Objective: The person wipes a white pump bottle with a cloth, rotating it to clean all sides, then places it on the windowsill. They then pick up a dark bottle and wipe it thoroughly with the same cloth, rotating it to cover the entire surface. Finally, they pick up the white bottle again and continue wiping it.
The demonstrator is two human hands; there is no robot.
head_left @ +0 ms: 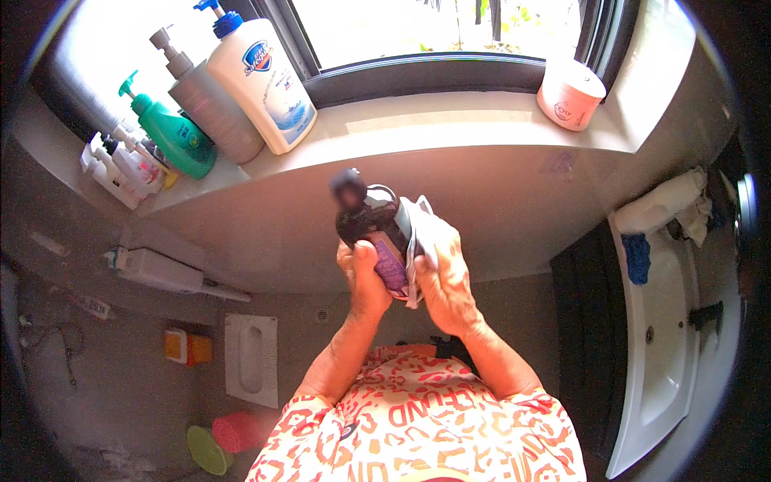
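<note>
**Dark pump bottle held up with a cloth below the window ledge**

The left hand [365, 277] is wrapped around a dark pump bottle [373, 225], lifted in front of the chest, just under the window ledge [450, 128]. The right hand [443, 277] presses a pale cloth [426, 229] against the bottle's side, fingers closed over it. On the ledge stand a white pump bottle [265, 80], a grey one [210, 104], a green one [173, 132] and a pink jar [570, 95]. A white sink [666, 337] sits well to the right.
</note>
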